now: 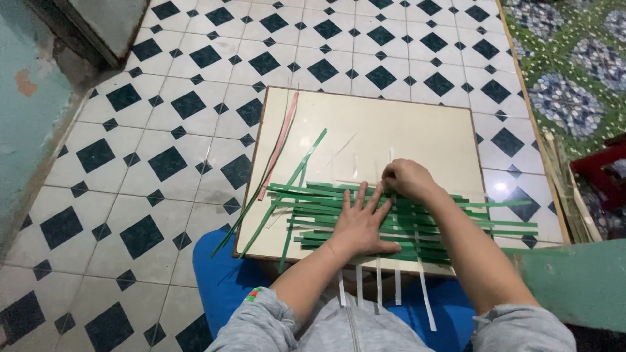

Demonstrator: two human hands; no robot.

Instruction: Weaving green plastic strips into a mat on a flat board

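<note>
A woven mat of green strips (450, 218) crossed by white strips (399, 287) lies on a cream board (365, 124) resting on my lap. My left hand (360, 225) presses flat on the weave with fingers spread. My right hand (407, 179) pinches the top of a white strip at the weave's upper edge, fingers closed on it. White strip ends hang over the board's near edge.
A pink strip (280, 140) and loose green strips (306, 156) lie on the board's left part. The board sits over a floor of white and dark diamond tiles (163, 163). A patterned mat (574, 65) and a red stool (603, 169) are at right.
</note>
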